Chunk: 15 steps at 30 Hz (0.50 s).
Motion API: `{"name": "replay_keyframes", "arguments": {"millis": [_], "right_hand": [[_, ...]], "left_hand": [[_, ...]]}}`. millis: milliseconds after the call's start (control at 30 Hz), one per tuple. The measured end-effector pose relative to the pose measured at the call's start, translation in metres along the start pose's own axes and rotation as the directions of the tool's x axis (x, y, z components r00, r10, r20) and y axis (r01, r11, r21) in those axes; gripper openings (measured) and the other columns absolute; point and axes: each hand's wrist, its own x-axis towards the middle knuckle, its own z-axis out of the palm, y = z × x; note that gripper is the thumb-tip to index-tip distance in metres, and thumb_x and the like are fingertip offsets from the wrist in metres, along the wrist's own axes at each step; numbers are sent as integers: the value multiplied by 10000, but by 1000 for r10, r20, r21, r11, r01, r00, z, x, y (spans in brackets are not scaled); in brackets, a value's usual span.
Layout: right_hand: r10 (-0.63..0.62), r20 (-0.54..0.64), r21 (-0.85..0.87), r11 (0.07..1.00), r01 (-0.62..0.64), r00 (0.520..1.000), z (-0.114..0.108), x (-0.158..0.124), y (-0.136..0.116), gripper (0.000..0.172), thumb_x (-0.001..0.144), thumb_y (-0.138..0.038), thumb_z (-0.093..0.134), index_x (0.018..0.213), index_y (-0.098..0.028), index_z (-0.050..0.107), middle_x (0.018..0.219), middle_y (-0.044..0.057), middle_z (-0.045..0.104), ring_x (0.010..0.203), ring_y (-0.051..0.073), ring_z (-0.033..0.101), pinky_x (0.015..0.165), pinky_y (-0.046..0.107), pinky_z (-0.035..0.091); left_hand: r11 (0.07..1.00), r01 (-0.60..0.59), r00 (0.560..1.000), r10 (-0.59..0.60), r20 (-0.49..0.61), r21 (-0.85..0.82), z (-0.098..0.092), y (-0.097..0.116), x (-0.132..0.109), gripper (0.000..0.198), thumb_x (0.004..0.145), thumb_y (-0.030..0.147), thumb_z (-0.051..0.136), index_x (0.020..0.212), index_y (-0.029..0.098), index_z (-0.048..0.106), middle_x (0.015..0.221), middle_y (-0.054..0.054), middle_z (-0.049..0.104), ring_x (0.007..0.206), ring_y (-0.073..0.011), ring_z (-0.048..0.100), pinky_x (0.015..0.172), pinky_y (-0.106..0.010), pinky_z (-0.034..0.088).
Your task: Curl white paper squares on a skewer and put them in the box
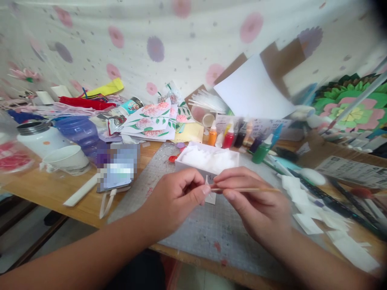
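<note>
Just in front of the white box, my two hands nearly meet above the grey cutting mat point(193, 233). My right hand point(254, 197) pinches a thin wooden stick point(260, 189) between thumb and fingers. The stick lies almost level, its left end reaching my left fingertips. My left hand point(181, 193) is closed in a pinch on a small white paper piece point(207, 180), at that end of the stick. Partly hidden behind the fingers, a small pale square point(211, 198) shows. The white box point(187, 166) holds white, fluffy-looking material.
Behind the box stand several paint bottles, among them an orange bottle point(212, 135) and a green bottle point(262, 151). White strips point(305, 205) lie at the right. A phone point(117, 169) and a paper cup point(68, 159) are at the left. A cardboard box point(344, 161) stands far right.
</note>
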Motion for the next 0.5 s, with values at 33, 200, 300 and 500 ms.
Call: {"name": "replay_keyframes", "arguments": {"millis": [33, 200, 300, 500], "right_hand": [[2, -1, 6, 1000, -2, 1000, 0, 0, 0, 177, 843, -28, 637, 918, -144, 749, 830, 70, 769, 887, 169, 700, 792, 291, 581], [22, -7, 22, 1000, -21, 1000, -1, -1, 2, 182, 851, -38, 636, 916, -162, 751, 833, 57, 771, 897, 161, 696, 822, 289, 573], [32, -5, 37, 999, -32, 999, -1, -2, 3, 189, 850, -36, 635, 916, -169, 752, 832, 53, 768, 893, 163, 698, 820, 292, 573], [48, -11, 61, 997, -47, 999, -1, -3, 4, 212, 852, -44, 639, 951, -195, 749, 863, 34, 756, 909, 156, 693, 830, 287, 566]], "left_hand": [[999, 8, 1000, -8, 12, -35, 0, 0, 0, 234, 888, 337, 521, 716, 183, 564, 640, 30, 600, 588, -121, 558, 577, -245, 429], [986, 64, 997, -56, 56, -153, -1, 2, 1, 228, 901, 290, 502, 723, 172, 582, 679, 23, 649, 600, -107, 588, 601, -233, 456], [981, 84, 995, -73, 69, -172, -3, 2, 0, 209, 894, 262, 507, 725, 168, 586, 685, 24, 655, 605, -104, 591, 605, -231, 456], [963, 87, 993, -63, 102, -255, -3, -1, 2, 169, 884, 260, 537, 753, 164, 584, 700, 31, 637, 618, -92, 581, 610, -219, 455]]}}
